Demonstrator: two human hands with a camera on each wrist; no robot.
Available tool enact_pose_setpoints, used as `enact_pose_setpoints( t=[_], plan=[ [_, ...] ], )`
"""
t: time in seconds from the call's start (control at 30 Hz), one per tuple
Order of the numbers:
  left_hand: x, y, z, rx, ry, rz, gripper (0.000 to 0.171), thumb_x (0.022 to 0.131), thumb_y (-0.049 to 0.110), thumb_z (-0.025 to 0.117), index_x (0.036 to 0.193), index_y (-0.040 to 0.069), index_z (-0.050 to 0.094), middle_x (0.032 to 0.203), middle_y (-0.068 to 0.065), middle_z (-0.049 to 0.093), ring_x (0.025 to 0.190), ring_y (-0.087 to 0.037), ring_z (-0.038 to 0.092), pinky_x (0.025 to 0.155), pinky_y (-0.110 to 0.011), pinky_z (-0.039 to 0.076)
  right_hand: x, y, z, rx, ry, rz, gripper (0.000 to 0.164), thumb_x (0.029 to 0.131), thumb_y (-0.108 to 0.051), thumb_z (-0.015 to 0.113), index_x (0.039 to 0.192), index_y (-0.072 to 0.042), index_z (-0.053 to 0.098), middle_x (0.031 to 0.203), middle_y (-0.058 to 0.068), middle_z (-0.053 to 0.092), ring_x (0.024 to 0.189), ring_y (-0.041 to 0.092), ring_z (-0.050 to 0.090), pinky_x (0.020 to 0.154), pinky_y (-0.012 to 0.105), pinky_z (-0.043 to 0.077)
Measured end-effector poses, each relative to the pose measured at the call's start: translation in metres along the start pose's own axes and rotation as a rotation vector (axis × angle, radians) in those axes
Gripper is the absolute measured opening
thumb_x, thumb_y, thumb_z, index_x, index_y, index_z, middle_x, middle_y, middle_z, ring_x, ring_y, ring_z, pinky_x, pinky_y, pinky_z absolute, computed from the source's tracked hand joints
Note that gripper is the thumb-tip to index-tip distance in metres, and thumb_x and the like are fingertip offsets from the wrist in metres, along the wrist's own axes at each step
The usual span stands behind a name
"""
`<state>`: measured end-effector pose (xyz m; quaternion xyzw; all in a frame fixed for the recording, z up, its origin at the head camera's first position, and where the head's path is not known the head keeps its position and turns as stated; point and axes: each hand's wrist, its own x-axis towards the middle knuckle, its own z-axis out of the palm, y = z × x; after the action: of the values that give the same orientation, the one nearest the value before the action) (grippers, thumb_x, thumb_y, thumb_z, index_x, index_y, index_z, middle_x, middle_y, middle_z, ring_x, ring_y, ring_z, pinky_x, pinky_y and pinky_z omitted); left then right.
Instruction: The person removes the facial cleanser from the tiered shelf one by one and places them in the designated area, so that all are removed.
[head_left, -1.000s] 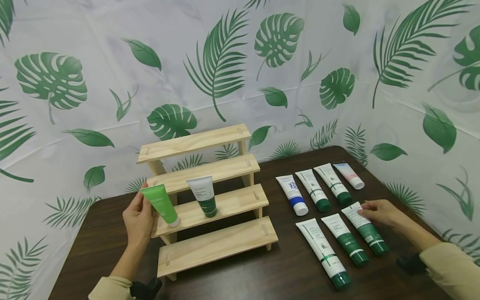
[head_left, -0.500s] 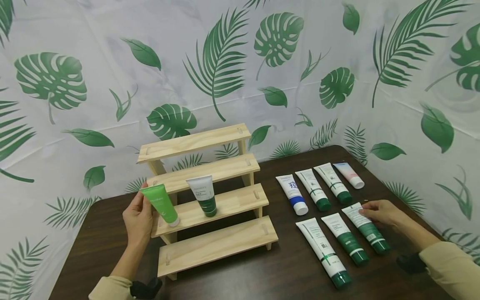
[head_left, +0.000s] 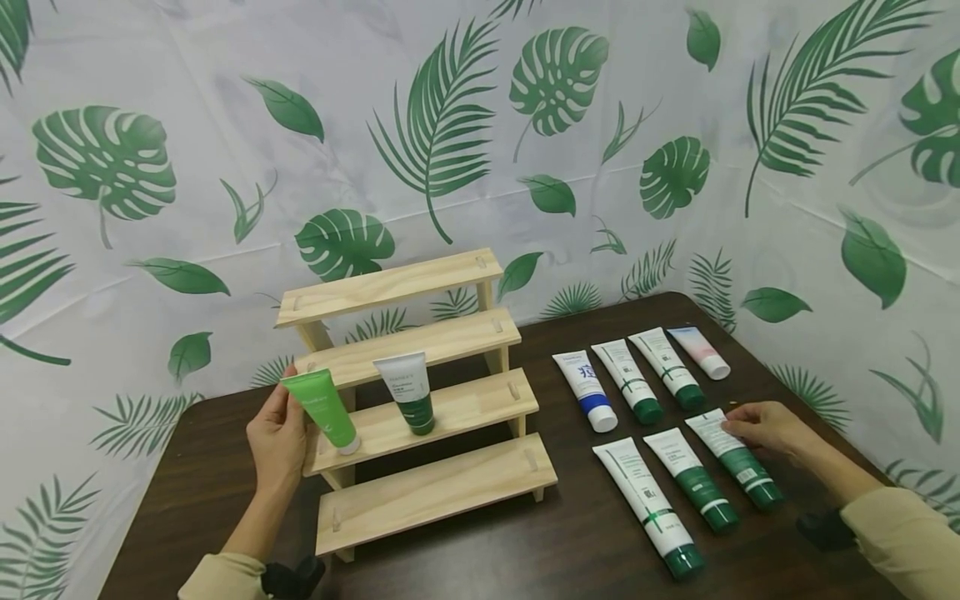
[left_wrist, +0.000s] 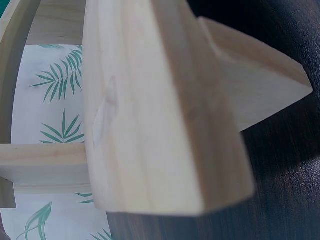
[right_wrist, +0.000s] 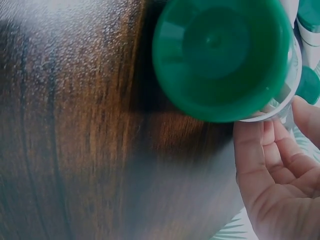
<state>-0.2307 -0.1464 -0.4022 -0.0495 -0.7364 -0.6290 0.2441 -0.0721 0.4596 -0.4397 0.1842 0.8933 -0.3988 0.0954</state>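
While beside green tube [head_left: 324,407], left grip [head_left: 274,435] (state unclear) — right grip [head_left: 767,429], pinch on white-green tube [head_left: 738,462].

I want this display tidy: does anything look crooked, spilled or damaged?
The green tube on the rack looks askew: its top leans toward the left hand, while the other tube there stands straighter. The wide view may exaggerate that. I see no spill or damage.

There are six white-and-green squeeze tubes [head_left: 406,392] [head_left: 628,379] [head_left: 667,367] [head_left: 647,507] [head_left: 692,479] [head_left: 738,462], one lime-green tube [head_left: 324,410], one blue-capped tube [head_left: 585,390], one pink-and-blue tube [head_left: 699,352], two hands [head_left: 275,437] [head_left: 767,429], one four-tier wooden stand [head_left: 435,493] and one desk [head_left: 495,554].
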Motion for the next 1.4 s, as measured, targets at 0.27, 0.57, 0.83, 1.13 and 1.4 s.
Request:
enact_pose_setpoints(
  t=[0.27,0.57,0.83,1.13,1.4],
  plan=[
    [0.0,0.0,-0.001,-0.023,-0.001,0.013,0.036,0.096,0.014,0.053,0.129,-0.001,0.055,0.135,-0.015,0.05,0.127,-0.009,0.048,0.092,-0.006,0.041,-0.002,0.0,-0.002,-0.028,0.025,-0.004,0.046,0.091,-0.024,0.062,0.109,0.017,0.054,0.094,0.021,0.062,0.08,0.02,0.061,0.069,0.042,0.058],
    [0.0,0.001,-0.001,0.002,-0.001,0.022,0.036,0.097,0.016,0.054,0.129,0.001,0.056,0.134,-0.014,0.052,0.126,-0.008,0.048,0.092,-0.006,0.04,-0.005,-0.01,-0.008,0.013,0.096,-0.085,0.042,0.093,-0.014,0.058,0.11,0.022,0.049,0.085,0.016,0.066,0.073,0.02,0.065,0.064,0.036,0.058],
    [-0.001,0.002,-0.001,0.007,-0.004,0.022,0.034,0.097,0.015,0.054,0.128,0.001,0.057,0.134,-0.013,0.052,0.126,-0.009,0.048,0.092,-0.006,0.041,-0.005,-0.042,-0.006,-0.023,0.183,-0.211,0.044,0.095,-0.02,0.057,0.114,0.019,0.051,0.093,0.027,0.064,0.078,0.026,0.066,0.064,0.032,0.058],
    [-0.001,0.001,-0.001,0.001,0.003,0.022,0.035,0.096,0.014,0.054,0.128,0.0,0.056,0.134,-0.014,0.052,0.124,-0.005,0.049,0.09,-0.005,0.041,-0.009,-0.093,0.005,-0.005,0.29,-0.361,0.036,0.094,-0.017,0.058,0.113,0.014,0.055,0.096,0.028,0.064,0.074,0.019,0.067,0.061,0.025,0.057],
    [-0.001,0.0,-0.001,0.001,0.003,0.023,0.035,0.096,0.014,0.055,0.128,0.0,0.056,0.134,-0.014,0.052,0.126,-0.01,0.049,0.09,-0.005,0.041,-0.009,-0.131,0.023,0.032,0.314,-0.424,0.033,0.094,-0.016,0.058,0.114,0.01,0.057,0.101,0.027,0.064,0.08,0.023,0.067,0.066,0.028,0.058]
  ],
)
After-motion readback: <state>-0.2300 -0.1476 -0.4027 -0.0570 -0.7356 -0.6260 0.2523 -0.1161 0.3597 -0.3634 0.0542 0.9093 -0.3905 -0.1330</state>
